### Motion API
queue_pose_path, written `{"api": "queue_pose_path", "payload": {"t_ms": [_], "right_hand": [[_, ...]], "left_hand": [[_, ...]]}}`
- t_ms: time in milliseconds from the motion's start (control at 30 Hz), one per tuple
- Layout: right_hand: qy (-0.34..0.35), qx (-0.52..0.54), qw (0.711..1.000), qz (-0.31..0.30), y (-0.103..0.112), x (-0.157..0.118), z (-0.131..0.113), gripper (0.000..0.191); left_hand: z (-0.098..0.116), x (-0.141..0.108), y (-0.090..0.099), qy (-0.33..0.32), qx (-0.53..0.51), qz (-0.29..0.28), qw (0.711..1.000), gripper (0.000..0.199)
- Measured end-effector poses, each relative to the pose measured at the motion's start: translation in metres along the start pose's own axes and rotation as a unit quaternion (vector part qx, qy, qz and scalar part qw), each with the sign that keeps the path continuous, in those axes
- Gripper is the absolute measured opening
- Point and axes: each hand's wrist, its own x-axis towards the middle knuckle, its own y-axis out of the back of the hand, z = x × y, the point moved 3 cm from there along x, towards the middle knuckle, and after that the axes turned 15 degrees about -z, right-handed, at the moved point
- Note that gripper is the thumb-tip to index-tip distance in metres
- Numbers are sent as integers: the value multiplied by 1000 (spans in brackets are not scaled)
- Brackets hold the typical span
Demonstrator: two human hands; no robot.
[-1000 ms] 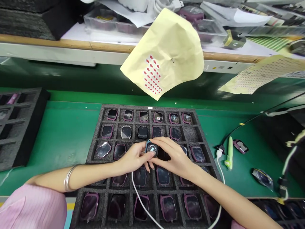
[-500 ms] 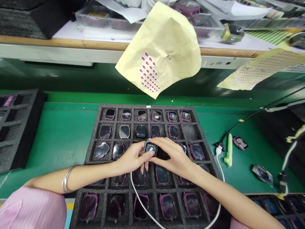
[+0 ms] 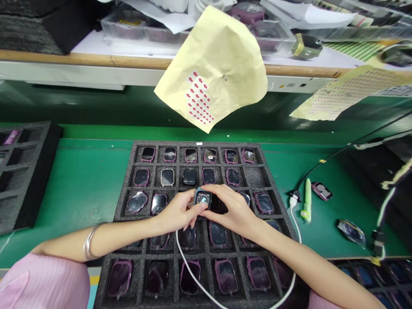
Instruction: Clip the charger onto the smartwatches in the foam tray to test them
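Observation:
A smartwatch (image 3: 203, 198) with a blue case and a lit dial is held between both hands above the foam tray (image 3: 197, 143). My left hand (image 3: 182, 210) grips its left side, with the thumb on the lower part of the screen. Fingers and thumb of my right hand (image 3: 233, 210) pinch its top and bottom edges from the right. A white cable (image 3: 188, 257) runs up to my left hand; its end is hidden there. Purple-framed watches (image 3: 225, 276) without straps sit in the tray's compartments around and under my hands.
Right of the tray lie a green pen-like tool (image 3: 307, 201), a loose purple watch (image 3: 322, 191) and a bagged item (image 3: 351, 233). A yellow sticker sheet (image 3: 238, 51) hangs from the shelf edge. Another foam tray (image 3: 38, 171) stands at left.
The view has shifted slightly. Both hands keep the smartwatch in nearly the same place, and the left fingers below it look a little more curled in.

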Motion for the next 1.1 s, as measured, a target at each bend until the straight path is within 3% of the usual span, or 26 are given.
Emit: {"api": "queue_pose_path", "payload": {"t_ms": [267,400,500,633,733,833,933,1100], "right_hand": [[12,-21,1000,-8,7,2,-7,38],[-6,-29,999,43,46,-4,0,37],[-88,-72,990,87,78,-22,33,36],[-164,-115,980,-3,89,-52,85,36],[-175,-147,972,-56,91,-65,100,41],[-177,-203,956,-115,95,-63,95,47],[-154,-224,952,-139,93,-46,78,39],[-141,-256,941,-168,69,-11,65,35]], "left_hand": [[2,0,-1,-13,28,3,1000,33],[2,1,1,-30,24,-13,999,45],[-1,1,0,-13,2,-41,999,48],[2,-4,1,18,9,-60,998,43],[6,-13,4,34,16,-69,997,37],[6,-22,9,40,15,-65,997,31],[1,-26,14,43,-2,-61,997,29],[-2,-23,14,34,-19,-73,997,32]]}}
